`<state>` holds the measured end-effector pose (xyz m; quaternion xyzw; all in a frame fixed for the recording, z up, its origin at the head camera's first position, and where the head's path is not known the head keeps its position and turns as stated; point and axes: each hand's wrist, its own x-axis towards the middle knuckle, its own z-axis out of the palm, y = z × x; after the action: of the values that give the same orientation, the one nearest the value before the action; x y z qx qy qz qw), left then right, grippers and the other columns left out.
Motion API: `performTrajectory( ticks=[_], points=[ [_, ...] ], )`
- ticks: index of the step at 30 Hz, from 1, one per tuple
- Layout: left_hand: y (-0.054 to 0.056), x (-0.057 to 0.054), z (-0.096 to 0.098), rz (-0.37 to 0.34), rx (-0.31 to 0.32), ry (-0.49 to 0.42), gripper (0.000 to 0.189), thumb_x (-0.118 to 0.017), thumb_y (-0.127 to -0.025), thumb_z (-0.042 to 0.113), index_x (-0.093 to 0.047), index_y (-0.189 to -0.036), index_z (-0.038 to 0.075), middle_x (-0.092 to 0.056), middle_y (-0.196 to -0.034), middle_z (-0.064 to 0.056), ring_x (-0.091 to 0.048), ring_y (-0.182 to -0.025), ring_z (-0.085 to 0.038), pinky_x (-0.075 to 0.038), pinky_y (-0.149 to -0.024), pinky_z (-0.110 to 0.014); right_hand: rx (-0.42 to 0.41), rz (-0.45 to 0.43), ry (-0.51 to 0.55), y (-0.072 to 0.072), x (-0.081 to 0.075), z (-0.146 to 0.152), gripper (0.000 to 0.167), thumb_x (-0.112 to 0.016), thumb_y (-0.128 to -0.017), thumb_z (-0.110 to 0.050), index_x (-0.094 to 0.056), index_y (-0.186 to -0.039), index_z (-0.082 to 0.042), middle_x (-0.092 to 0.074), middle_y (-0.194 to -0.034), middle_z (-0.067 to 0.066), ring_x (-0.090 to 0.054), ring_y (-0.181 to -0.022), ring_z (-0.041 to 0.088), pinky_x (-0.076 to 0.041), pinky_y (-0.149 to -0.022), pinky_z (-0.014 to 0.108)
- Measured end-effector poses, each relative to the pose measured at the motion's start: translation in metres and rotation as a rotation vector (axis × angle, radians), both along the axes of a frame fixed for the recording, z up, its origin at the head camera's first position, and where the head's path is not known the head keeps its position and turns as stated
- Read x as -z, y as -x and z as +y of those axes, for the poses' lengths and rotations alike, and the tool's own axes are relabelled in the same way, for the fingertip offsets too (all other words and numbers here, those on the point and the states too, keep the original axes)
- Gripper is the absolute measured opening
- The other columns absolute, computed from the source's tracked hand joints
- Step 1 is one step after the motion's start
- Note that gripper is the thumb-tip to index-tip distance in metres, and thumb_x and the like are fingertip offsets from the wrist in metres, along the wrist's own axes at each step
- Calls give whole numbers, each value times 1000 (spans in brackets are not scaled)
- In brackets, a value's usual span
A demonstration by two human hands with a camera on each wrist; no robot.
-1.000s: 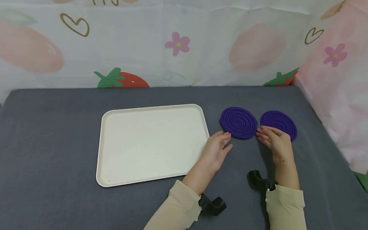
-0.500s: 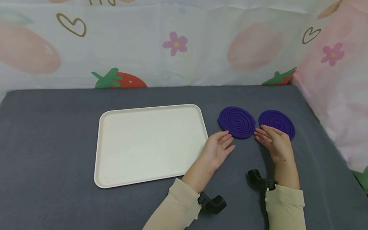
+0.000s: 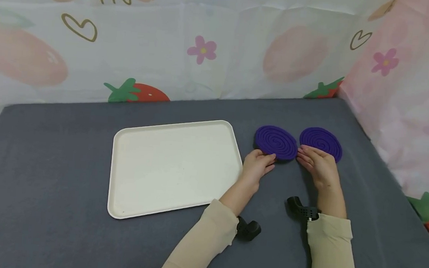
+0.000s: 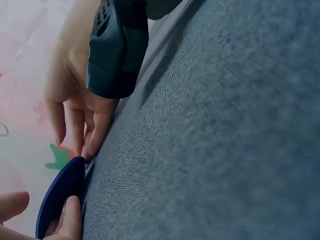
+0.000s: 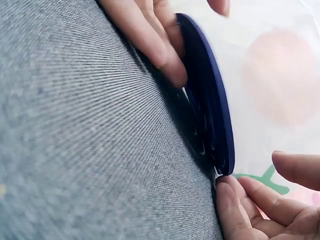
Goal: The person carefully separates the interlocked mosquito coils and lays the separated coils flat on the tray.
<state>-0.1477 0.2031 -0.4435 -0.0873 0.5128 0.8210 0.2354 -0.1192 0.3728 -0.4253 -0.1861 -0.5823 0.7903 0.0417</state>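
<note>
Two round purple coasters with a spiral pattern lie at the right of the table in the head view. The left coaster is tilted up off the cloth. Fingers of my left hand reach under its near edge, while the thumb stands apart above it, as both wrist views show. My right hand has its fingertips at that coaster's right edge, low over the cloth, with the thumb held away. Behind the right hand, the right coaster is partly covered by the fingers.
A cream rectangular tray lies left of the coasters, its right edge beside my left hand. Dark grey cloth covers the table. A printed curtain hangs along the back and right side. Black wrist cameras sit below both hands.
My left hand has moved slightly forward and to the right, its fingers now under the left coaster, which has tipped up from the cloth. The right hand stays nearly in place.
</note>
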Motion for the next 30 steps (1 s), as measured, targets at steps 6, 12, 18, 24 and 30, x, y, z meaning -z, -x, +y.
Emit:
performTrajectory(
  ticks=[6,12,18,24,30],
  points=[
    [4,0,6,-65,-85,8,28,-60,-88,-4,-50,-114,-8,-64,-100,-20,-65,-93,-31,-56,-78,-34,-39,6,-27,0,3,0,9,-55,-94,-1,-63,-95,-4,-68,-88,2,-66,-82,10,-54,-77,21],
    [4,1,5,-45,-84,11,48,-55,-89,-10,-39,-133,-7,-62,-102,-23,-65,-95,-33,-56,-78,-35,-46,-9,-58,1,4,0,7,-56,-94,-3,-60,-100,-4,-68,-87,1,-66,-82,9,-54,-78,21],
    [2,3,3,-3,-77,22,48,-53,-88,-13,-42,-133,-3,-61,-93,-18,-66,-87,-28,-57,-76,-34,-47,-35,-59,1,1,-1,25,-56,-94,-5,-51,-116,5,-66,-88,-2,-64,-82,7,-53,-77,19],
    [0,4,0,53,-23,-2,44,-52,-87,-15,-46,-129,-3,-62,-96,-18,-64,-79,-21,-56,-77,-34,-35,-63,-24,2,-1,0,36,-57,-93,-6,-41,-122,6,-63,-89,-5,-63,-79,5,-54,-72,19],
    [-9,3,-6,133,113,7,41,-52,-88,-14,-49,-127,-1,-65,-101,-20,-66,-86,-23,-57,-76,-32,-24,-19,264,4,3,5,13,-55,-94,-5,-56,-105,1,-64,-82,1,-62,-72,9,-52,-64,22]
  ],
)
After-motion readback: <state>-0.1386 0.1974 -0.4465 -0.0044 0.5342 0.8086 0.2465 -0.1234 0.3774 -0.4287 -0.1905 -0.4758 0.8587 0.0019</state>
